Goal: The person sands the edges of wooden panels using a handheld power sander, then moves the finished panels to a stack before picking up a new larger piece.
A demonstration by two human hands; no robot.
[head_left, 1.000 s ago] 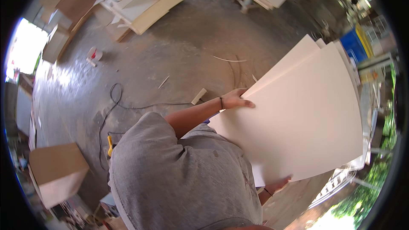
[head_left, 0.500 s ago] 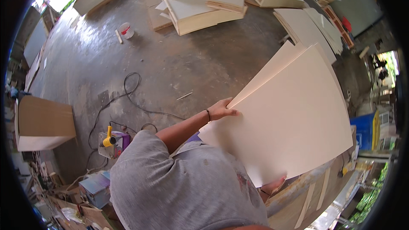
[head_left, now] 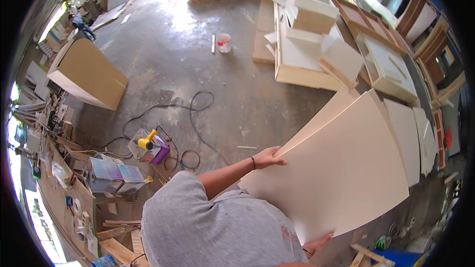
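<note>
A large pale sheet [head_left: 341, 168] lies across the front of my body, with a second pale sheet [head_left: 324, 121] showing beneath its far-left edge. My left hand [head_left: 270, 158] is closed on the left edge of these sheets, thumb on top and its other fingers partly hidden below. At the near edge, my right hand [head_left: 318, 244] grips the sheets from the right; its fingers show beyond the edge and its palm is partly covered.
White boxes and panels [head_left: 302, 54] are stacked ahead. A white bucket [head_left: 224, 43] stands on the floor. A yellow heat-gun-like tool [head_left: 147, 140] rests on a container at left, its black cable [head_left: 192, 111] looping across the floor. A brown cabinet [head_left: 89, 71] stands far left.
My view has turned, so the bucket, boxes and cable appear farther right and lower. Both hands keep hold of the sheets. The worn bench edge beside my right hand has left the view.
</note>
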